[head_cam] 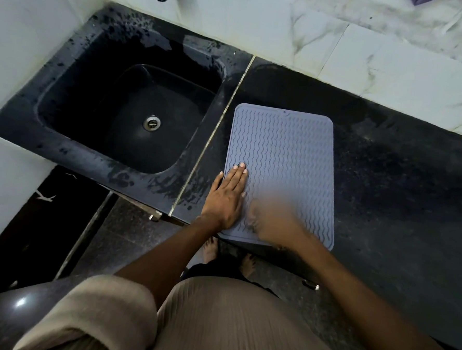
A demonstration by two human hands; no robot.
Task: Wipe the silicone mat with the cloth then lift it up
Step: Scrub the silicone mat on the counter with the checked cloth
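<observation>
The black stone countertop (386, 184) runs from nine o'clock to three, with the black sink (125, 114) sunk into it at ten o'clock and its steel drain (152, 123) near the basin's middle. The grey silicone mat (284, 162) lies flat at the centre of view, just right of the sink, its near edge overhanging the counter's front, probably so a hand can get under it for the lift. The left hand (227, 195) lies palm down with straight fingers on the mat's seven o'clock corner, likely pinning it against sliding. The right hand (271, 220) is a motion blur over the near edge at six o'clock; whether it grips a cloth cannot be told.
</observation>
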